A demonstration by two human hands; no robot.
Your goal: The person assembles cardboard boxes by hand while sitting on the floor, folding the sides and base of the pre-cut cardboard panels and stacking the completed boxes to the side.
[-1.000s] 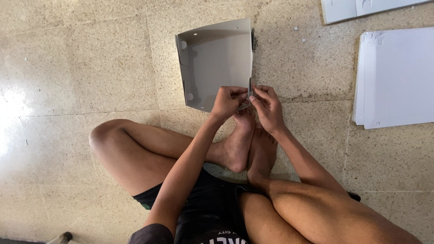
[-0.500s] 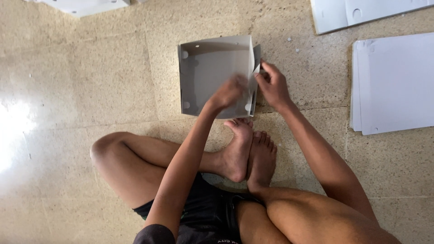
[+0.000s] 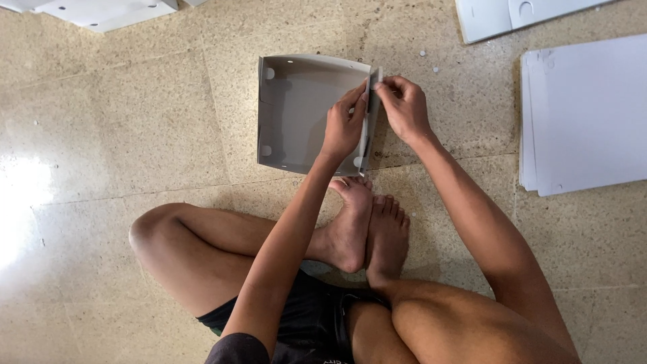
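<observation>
Fingers of the left hand (image 3: 342,128) and right hand (image 3: 403,106) pinch the upright right wall of the grey cardboard tray (image 3: 296,111) on the floor (image 3: 135,135), seemingly holding that flap folded.

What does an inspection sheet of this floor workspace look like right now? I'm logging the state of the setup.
Surface: speckled beige stone-tile floor, with a bright glare patch at left.
Job's things: grey cardboard box tray lying open side up, its right side wall standing upright.
Clutter: stack of white flat sheets at right; more white flat pieces at top right and top left; small white specks near the tray.
Grippers: left hand and right hand both pinch the tray's right wall near its top corner.
Cables: nothing seen.
Surroundings: the person sits on the floor, bare feet just below the tray.
</observation>
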